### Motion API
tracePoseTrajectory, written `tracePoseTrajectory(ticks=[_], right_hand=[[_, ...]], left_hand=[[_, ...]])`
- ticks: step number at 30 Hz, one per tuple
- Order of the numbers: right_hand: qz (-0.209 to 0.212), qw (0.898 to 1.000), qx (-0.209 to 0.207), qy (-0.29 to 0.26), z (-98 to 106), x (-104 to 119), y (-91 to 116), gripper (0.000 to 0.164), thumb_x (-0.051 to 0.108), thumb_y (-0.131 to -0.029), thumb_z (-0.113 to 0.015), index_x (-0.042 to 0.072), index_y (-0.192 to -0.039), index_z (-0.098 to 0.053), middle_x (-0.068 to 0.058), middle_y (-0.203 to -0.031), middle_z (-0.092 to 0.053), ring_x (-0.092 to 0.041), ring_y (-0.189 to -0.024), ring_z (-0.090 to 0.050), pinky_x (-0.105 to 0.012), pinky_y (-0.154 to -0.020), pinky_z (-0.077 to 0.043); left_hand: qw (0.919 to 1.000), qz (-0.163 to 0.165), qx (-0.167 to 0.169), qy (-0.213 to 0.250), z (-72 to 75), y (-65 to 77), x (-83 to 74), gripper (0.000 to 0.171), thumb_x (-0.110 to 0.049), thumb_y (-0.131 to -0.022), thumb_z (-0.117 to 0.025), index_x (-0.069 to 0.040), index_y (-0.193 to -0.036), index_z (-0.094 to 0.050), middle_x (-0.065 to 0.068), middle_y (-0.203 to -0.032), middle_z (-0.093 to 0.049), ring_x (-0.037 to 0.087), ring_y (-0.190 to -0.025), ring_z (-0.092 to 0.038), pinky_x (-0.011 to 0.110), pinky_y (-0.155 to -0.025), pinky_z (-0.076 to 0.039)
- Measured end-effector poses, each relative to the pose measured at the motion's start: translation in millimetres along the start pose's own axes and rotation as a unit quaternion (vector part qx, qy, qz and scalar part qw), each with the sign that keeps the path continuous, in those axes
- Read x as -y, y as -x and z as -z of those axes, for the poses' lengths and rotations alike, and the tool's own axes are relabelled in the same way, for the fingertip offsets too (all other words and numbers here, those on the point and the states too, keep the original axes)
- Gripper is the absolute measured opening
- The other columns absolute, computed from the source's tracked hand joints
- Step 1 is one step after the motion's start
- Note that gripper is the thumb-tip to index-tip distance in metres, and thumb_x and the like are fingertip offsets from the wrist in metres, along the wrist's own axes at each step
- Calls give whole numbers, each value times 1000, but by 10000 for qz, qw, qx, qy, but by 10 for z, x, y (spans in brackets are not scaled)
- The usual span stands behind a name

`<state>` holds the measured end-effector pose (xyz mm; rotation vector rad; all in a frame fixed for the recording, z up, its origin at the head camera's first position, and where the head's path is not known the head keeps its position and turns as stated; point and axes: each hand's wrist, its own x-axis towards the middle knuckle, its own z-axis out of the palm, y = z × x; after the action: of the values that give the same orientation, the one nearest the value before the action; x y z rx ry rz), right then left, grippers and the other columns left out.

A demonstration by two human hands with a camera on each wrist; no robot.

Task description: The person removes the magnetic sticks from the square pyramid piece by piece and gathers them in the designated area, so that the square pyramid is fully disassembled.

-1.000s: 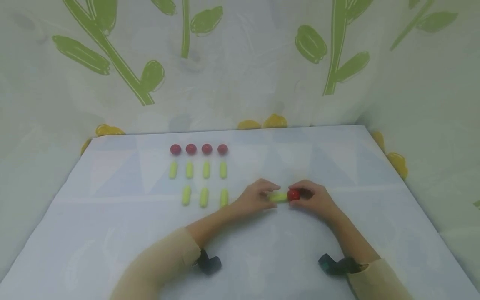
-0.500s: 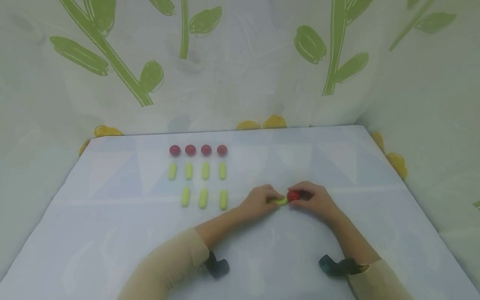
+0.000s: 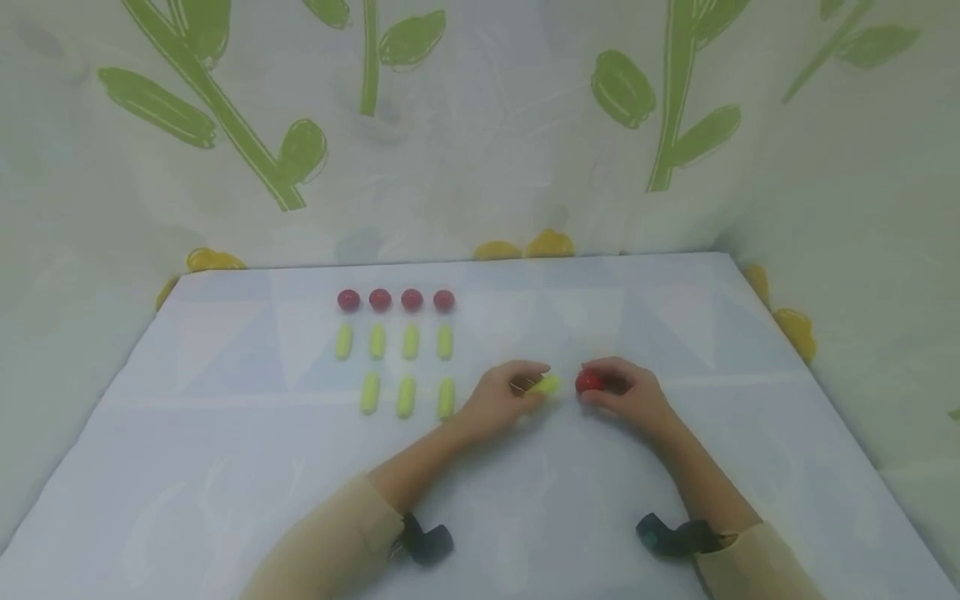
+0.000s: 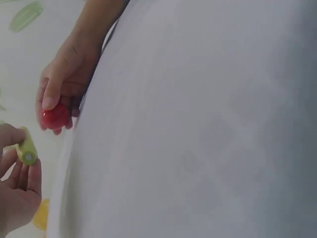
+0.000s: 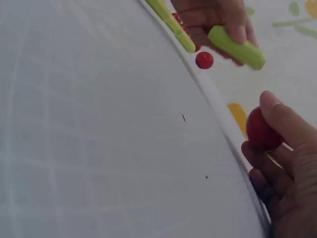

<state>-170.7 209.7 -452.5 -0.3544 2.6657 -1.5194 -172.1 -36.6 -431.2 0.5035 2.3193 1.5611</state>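
Between thumb and fingers, my left hand pinches a short yellow-green toy stick. In the left wrist view a small grey disc shows in the end of the stick. My right hand grips a red ball by its sides, its thumb across it in the right wrist view. A narrow gap parts ball and stick, which points toward the ball at a slant. The right wrist view has the stick held above and left of the ball.
Back left on the pale table, several red balls form a row. Two rows of yellow-green sticks lie in front, the nearer one close to my left wrist. A patterned curtain stands behind the table.
At first the stick and ball were end to end. My left hand has since closed on the stick and drawn it left, away from the ball, tilting it. My right hand stays nearly still.
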Motion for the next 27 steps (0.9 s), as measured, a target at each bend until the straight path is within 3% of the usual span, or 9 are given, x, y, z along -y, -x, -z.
tracePoseTrajectory(ticks=[6, 10, 18, 25, 27], right_hand=[[-32, 9999, -4, -118, -34, 104, -75, 39, 25, -83, -74, 11, -117, -61, -7, -113, -63, -20, -97, -62, -17, -80, -50], [108, 9999, 67, -46, -90, 145, -186, 39, 21, -84, -72, 11, -120, -61, -8, -116, -61, -22, -101, -61, -17, -81, -50], [137, 9998, 164, -48, -207, 291, -442, 39, 20, -87, -68, 15, -125, -59, -4, -124, -57, -21, -118, -51, -43, -97, -47], [-297, 9984, 309, -377, -319, 341, -614, 45, 22, -87, -69, 19, -129, -55, -5, -133, -52, -26, -124, -49, -46, -98, -46], [-356, 9980, 342, -385, -357, 348, -656, 45, 21, -86, -69, 19, -129, -55, -5, -132, -52, -26, -121, -51, -45, -97, -46]], left_hand=[[9987, -272, -351, 260, 159, 67, -48, 39, -10, -88, -65, -9, -126, -58, 10, -110, -62, 21, -100, -61, 29, -85, -52], [9980, -51, -430, 454, 272, 120, -25, 41, -11, -88, -64, -11, -128, -57, 9, -111, -60, 22, -102, -61, 29, -85, -53], [9901, 205, -315, 1354, 497, 271, 16, 46, -10, -92, -58, -9, -137, -48, 14, -117, -53, 22, -93, -65, 32, -80, -56], [9898, 846, -612, 966, 649, 368, 63, 60, -14, -81, -74, -20, -136, -50, 2, -126, -54, 18, -112, -58, 35, -90, -51], [9901, 883, -629, 888, 684, 402, 90, 63, -15, -79, -76, -21, -136, -50, 2, -127, -53, 20, -114, -57, 35, -91, -51]])
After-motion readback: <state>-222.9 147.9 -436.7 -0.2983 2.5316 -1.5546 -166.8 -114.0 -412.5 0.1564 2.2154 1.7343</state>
